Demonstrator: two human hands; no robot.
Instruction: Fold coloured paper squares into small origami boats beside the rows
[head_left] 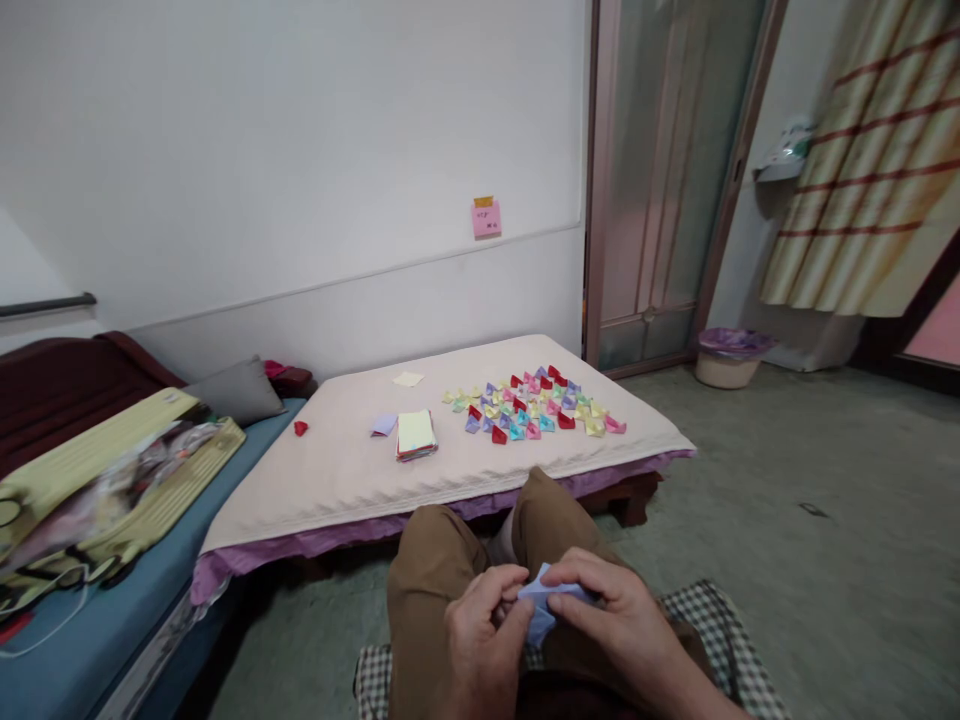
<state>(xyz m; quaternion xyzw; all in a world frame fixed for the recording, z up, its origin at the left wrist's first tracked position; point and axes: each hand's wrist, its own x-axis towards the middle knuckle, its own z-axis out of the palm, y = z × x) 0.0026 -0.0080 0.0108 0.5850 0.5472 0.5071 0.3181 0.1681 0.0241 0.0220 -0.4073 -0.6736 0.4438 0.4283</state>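
A small piece of folded light-blue paper [541, 622] is held above my lap between both hands. My left hand [487, 625] pinches its left side between thumb and fingers. On the right side, my right hand [611, 610] grips the paper with its thumb below and fingers on top. Part of the paper is hidden behind the fingers. Beyond my knees, a stack of coloured paper sheets [416, 434] lies on the covered table, with a lilac sheet [384, 425] beside it. To the right of the stack, many small folded paper pieces [519, 405] in several colours are spread out.
The low table wears a cream cloth [330, 470]. A red folded piece [301, 428] and a pale yellow sheet [408, 379] lie on it. An open suitcase [127, 470] rests on the blue-covered seat at left. A bin [727, 358] stands on the floor at right.
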